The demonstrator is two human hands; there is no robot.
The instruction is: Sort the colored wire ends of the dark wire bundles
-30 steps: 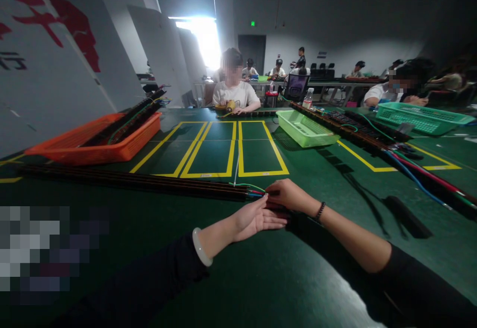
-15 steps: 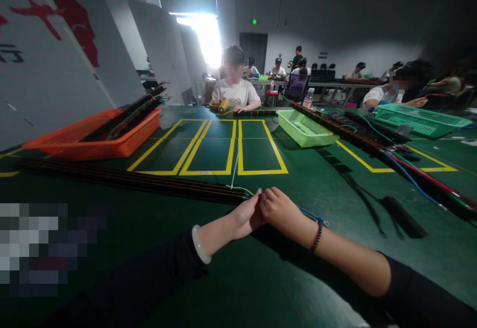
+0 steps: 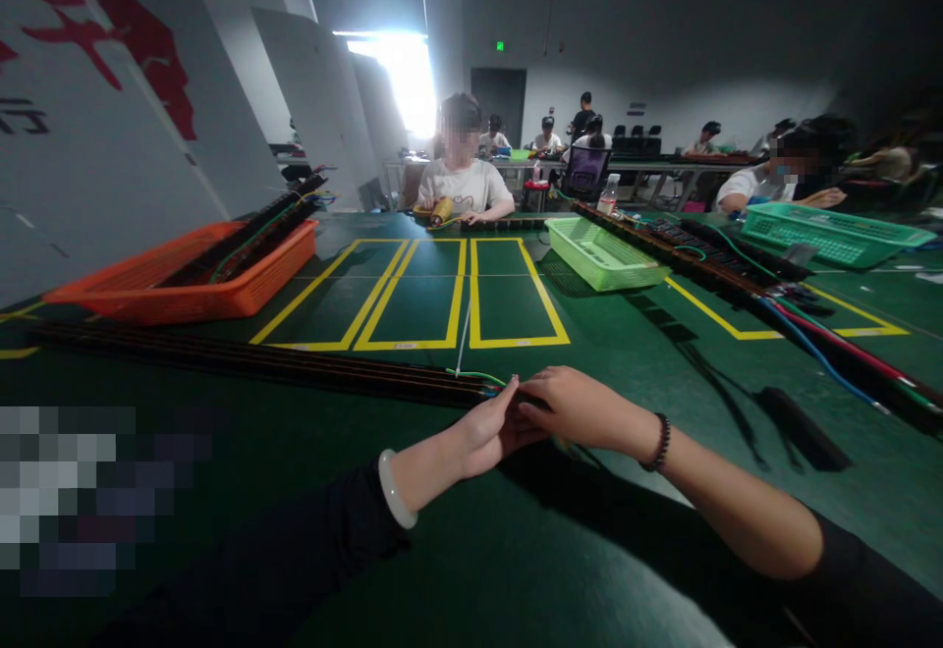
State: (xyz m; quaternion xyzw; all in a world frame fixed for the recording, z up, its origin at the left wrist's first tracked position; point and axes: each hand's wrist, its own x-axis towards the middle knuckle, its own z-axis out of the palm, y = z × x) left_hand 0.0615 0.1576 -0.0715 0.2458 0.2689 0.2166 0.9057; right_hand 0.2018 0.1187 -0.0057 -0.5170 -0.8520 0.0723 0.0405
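A long dark strip [image 3: 295,365] with wires along it lies across the table in front of me. At its right end, a green wire [image 3: 482,376] and others lead into my left hand [image 3: 486,432], whose fingers are closed round them with the thumb up. My right hand [image 3: 571,407] meets it from the right, fingers bent against the left fingertips. Anything between the right fingers is hidden. A thin white cable tie [image 3: 464,339] stands up from the strip near its wired end.
Left stands an orange basket [image 3: 272,275] holding another wired strip [image 3: 247,236]. A light green basket [image 3: 611,270] and long wired assemblies [image 3: 737,280] lie to the right, with a teal basket [image 3: 832,236] beyond. Opposite, a person [image 3: 464,177] holds a yellow tool [image 3: 441,212].
My right hand has turned, its wrist shifting right and up, and its fingers have loosened from a tight pinch. The blue wire's end behind it is now hidden. My left hand has barely moved.
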